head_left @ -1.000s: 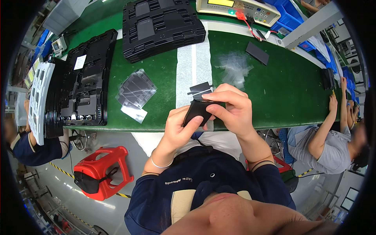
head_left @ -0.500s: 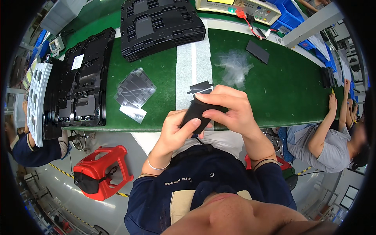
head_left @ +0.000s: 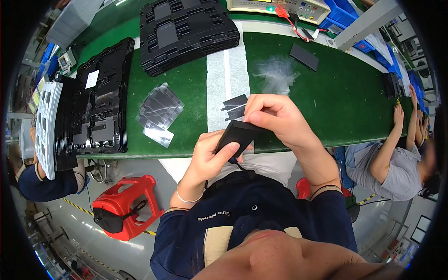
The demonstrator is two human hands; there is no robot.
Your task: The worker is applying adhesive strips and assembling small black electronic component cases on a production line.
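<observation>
My left hand (head_left: 208, 156) is closed around a flat black rectangular block (head_left: 237, 136), tilted over the near edge of the table. Its thumb lies across the block's broad face. At the block's far end is my right hand (head_left: 278, 116), thumb and forefinger pinched together; whatever is between them is hidden or too small to name. Just beyond the block, dark film pieces (head_left: 234, 105) lie on a white paper strip (head_left: 227, 70), partly covered by the right fingers. A similar black block (head_left: 304, 57) rests farther right.
Clear film sheets (head_left: 276, 75) and a pile of dark-patterned films (head_left: 161, 111) flank the strip on the green table (head_left: 336, 102). Stacked black trays (head_left: 189, 39) stand behind; more trays (head_left: 100, 105) are at left. A meter (head_left: 284, 10) sits at the back. Co-workers are at both sides.
My right hand has shifted from the block's face to its far end, and its fingers now pinch there. My left hand keeps its hold on the block.
</observation>
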